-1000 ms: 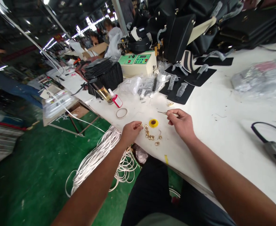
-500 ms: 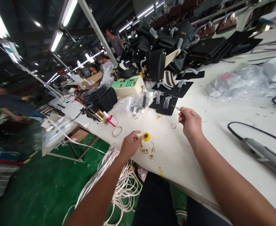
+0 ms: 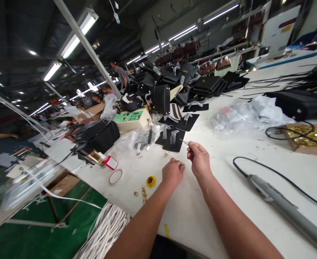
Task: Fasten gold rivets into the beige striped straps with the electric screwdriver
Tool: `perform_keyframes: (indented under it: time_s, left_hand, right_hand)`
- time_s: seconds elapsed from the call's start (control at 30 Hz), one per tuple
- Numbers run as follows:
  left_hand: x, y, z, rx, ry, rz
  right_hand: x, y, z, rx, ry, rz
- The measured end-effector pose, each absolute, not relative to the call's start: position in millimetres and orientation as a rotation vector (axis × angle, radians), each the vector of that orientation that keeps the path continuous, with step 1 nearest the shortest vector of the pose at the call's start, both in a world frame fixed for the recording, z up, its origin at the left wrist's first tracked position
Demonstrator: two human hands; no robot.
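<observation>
My left hand (image 3: 172,171) is closed over the table, thumb and fingers pinching a small metal fitting (image 3: 183,164), mostly hidden by the fingertips. Just to its right, my right hand (image 3: 199,158) is closed around a thin pointed tool (image 3: 184,142) whose tip points left, over the edge of the black panels (image 3: 174,144). I cannot make out the tool's exact kind. A small gold fitting (image 3: 166,154) lies beyond the left hand. Several more gold fittings (image 3: 143,194) sit by the left forearm, near a round yellow piece with a dark centre (image 3: 151,181).
On the right lie a grey corded hand tool (image 3: 277,205), a box of gold fittings (image 3: 301,144) and plastic bags (image 3: 245,115). A red-and-white bottle (image 3: 110,162) and tape ring (image 3: 115,176) lie left. Behind stand a control box (image 3: 134,122) and black bags (image 3: 161,99).
My left hand has moved right, from beside the yellow piece to near my right hand, and pinches a small fitting. The view has turned right. My right hand still holds the pointed tool.
</observation>
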State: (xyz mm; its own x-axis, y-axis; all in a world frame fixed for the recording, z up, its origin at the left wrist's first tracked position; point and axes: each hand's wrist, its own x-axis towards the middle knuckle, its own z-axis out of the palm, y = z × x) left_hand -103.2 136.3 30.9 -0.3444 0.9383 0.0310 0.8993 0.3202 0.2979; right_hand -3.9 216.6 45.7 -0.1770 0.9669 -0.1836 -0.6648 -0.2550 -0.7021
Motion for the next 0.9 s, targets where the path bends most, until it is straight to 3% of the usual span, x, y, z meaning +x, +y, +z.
perform_keyframes:
  time_s: [0.33, 0.7, 0.9]
  left_hand:
    - [-106.8, 112.6, 40.6, 1.598, 2.323, 0.834]
    - [-186.8, -8.7, 66.3, 0.694, 2.029, 1.592]
    - [-222.4, -36.8, 54.5, 0.440, 1.910, 1.818]
  right_hand:
    - [-1.0, 210.4, 48.8, -0.742, -0.659, 1.706]
    - [-35.6, 148.5, 30.9, -0.758, -1.520, 1.757]
    - [-39.7, 136.0, 24.6, -0.845, -1.644, 1.735]
